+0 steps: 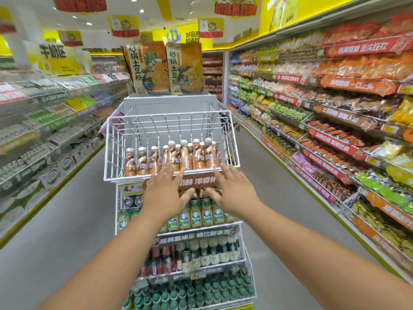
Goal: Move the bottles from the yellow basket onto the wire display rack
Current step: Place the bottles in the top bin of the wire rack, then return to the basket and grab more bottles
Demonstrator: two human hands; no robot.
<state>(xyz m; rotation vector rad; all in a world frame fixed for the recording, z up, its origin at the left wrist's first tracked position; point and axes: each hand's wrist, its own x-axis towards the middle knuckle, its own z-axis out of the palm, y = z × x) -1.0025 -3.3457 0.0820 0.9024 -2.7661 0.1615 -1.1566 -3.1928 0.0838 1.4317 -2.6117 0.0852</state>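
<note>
Both hands (fingers spread) — before bottles.

Both forearms were bare from the frame's lower edge to the wrists, with no sleeve showing; the left hand and right hand were bare too, with short, unpainted fingernails

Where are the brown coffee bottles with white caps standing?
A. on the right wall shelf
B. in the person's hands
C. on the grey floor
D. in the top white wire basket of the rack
D: the brown coffee bottles with white caps stand inside the top white wire basket, while both hands are spread open and hold nothing.
</note>
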